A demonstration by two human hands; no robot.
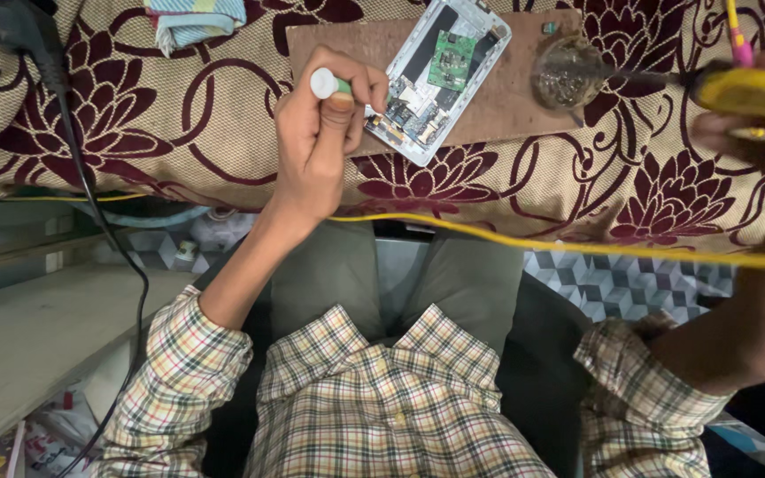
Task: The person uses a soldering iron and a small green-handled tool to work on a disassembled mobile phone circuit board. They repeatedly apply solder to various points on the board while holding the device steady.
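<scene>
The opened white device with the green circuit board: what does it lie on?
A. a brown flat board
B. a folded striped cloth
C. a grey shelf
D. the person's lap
A: the opened white device lies on the brown flat board, which rests on the patterned cloth.

Colourful printed packets bottom-left, under pale shelf.

I am seeing woven cloth, matt and patterned, covering the counter. On it a brown board is looking like rough, dull cardboard. Lying on that board, the opened device's white shell is showing smooth plastic around a green circuit board.
</scene>
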